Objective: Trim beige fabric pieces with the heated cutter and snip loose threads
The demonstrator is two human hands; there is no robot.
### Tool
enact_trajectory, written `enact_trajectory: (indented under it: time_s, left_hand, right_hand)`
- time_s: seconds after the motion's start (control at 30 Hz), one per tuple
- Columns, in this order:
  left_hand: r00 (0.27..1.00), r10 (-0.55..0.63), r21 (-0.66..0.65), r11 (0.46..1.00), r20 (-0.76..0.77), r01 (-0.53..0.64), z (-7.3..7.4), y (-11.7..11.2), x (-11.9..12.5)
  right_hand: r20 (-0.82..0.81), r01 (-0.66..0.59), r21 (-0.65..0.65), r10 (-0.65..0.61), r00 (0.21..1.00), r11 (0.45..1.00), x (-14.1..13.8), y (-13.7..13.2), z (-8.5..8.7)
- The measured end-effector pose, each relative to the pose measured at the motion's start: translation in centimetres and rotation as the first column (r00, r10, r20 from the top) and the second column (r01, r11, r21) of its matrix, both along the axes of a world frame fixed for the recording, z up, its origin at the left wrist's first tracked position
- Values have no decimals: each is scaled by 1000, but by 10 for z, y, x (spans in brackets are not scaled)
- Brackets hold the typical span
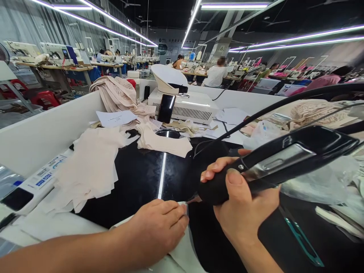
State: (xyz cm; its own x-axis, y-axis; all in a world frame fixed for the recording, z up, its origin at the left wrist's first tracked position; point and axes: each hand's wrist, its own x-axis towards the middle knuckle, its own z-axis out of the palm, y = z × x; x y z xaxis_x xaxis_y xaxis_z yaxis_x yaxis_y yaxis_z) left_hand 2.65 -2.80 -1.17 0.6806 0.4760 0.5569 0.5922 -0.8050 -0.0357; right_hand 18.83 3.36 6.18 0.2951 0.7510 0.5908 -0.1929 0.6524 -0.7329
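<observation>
My right hand (244, 212) is wrapped around a black corded handheld tool (280, 159) with a silver lever on its side. The thumb lies near the lever, and the tool's narrow metal tip (195, 199) points left and down. Close to that tip, the closed fingers of my left hand (162, 223) hold the edge of a pale piece of fabric (184, 250). Part of this fabric is hidden under the left hand and forearm. The tip seems to meet the fabric edge at my fingertips, but contact is hard to make out.
Stacked pale fabric pieces (91, 163) cover the left side of the black tabletop (136, 178). A cut fabric piece (167, 144), a phone (166, 108) and a white vented box (184, 104) stand behind. Teal-handled snips (304, 240) lie right, near plastic bags (318, 182). The tool's cable (256, 110) arches across.
</observation>
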Motion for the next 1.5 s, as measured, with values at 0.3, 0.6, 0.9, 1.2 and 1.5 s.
enact_trajectory:
  time_s: [0.3, 0.6, 0.9, 1.2, 1.5]
  left_hand:
    - [1000, 19, -12, 1000, -5, -19, -4, 1, 3]
    - [1000, 14, -21, 1000, -22, -14, 2, 1, 1]
    - [1000, 19, -35, 999, -6, -19, -1, 0, 2]
    - [996, 67, -49, 996, -64, -70, 11, 34, -29]
    - [994, -60, -23, 998, 93, 62, 24, 23, -24]
  right_hand:
    - [3, 7, -42, -7, 1000, 999, -4, -1, 1]
    - [-21, -43, -7, 43, 999, 999, -10, -2, 5]
    - [-5, -28, -49, 28, 1000, 998, -12, -1, 0]
    - [-54, 82, -27, -83, 995, 996, 2, -7, 23]
    - [-5, 74, -26, -74, 997, 997, 19, -26, 10]
